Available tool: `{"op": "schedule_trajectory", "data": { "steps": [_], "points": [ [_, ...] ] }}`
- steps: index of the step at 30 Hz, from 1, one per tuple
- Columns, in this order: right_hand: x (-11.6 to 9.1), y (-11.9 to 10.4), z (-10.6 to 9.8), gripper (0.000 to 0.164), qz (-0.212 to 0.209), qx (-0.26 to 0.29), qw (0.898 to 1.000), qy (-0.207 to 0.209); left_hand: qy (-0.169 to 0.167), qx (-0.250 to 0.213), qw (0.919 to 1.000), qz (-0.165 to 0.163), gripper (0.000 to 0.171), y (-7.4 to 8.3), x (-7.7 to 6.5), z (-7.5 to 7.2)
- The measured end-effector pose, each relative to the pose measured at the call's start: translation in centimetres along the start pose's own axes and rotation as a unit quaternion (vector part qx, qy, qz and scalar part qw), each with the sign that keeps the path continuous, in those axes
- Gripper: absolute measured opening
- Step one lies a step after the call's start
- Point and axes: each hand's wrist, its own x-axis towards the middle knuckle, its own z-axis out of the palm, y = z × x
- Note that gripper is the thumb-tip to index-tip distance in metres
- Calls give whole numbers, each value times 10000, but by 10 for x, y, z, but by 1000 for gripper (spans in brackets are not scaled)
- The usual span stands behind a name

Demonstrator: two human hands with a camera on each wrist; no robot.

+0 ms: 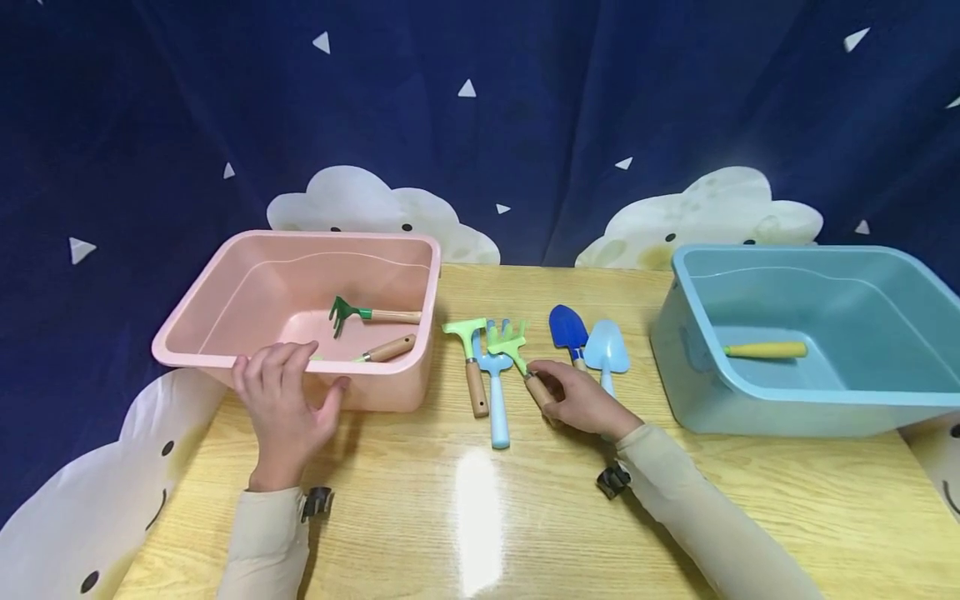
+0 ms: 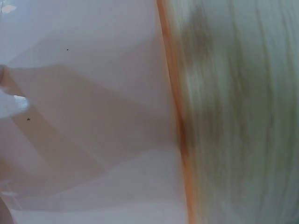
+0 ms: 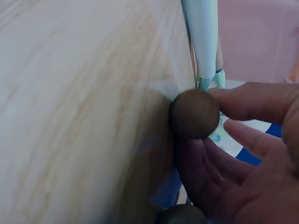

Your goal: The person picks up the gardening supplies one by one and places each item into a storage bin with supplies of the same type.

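A: Starting on the left, the left hand (image 1: pixel 288 408) is hooking its fingers over the near rim of the pink tub (image 1: pixel 393 387), thumb standing apart outside!

B: And inside, a dark green rake (image 1: pixel 378 316) is lying behind a brown handle (image 1: pixel 393 347).

A: Now to mid-desk (image 1: pixel 390 517)!

B: A green T-shaped tool (image 1: pixel 476 387) is lying first, then a pale blue fork (image 1: pixel 497 400), and the light green fork (image 1: pixel 516 357) is crossing its prongs.

A: There's the action: the right hand (image 1: pixel 585 402) is pinching that green fork's wooden handle between thumb and fingers!

B: So picking up looks like the step in hand. I'm not telling whether the handle is touching the desk.

A: The next move is calling, I'd judge, for a clean upward lift, sparing the blue fork.

B: Further right, a dark blue shovel (image 1: pixel 567 327) and a pale blue shovel (image 1: pixel 607 347) are lying together, and a yellow handle (image 1: pixel 767 350) is resting inside the blue tub (image 1: pixel 787 417).
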Motion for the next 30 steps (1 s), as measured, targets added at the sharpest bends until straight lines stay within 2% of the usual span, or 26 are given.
{"op": "schedule_trajectory", "data": {
  "steps": [4, 9, 15, 23, 30],
  "points": [
    [-1, 1, -2, 64, 80, 80, 9998, -164, -40, 2, 10000, -15, 50, 0, -1, 1],
    [-5, 2, -5, 63, 241, 426, 9983, -317, -74, -21, 10000, -17, 51, 1, -1, 2],
    [-7, 6, -5, 60, 104, 494, 9980, -388, -89, -39, 10000, -1, 51, 1, 0, 2],
    [-6, 13, -12, 60, 89, 1109, 9902, -839, -66, -26, 10000, 2, 52, 1, 1, 0],
    [-4, 18, -19, 71, 380, 1510, 9802, -1221, -55, -36, 10000, 5, 51, 1, 1, 0]
  ]
}}
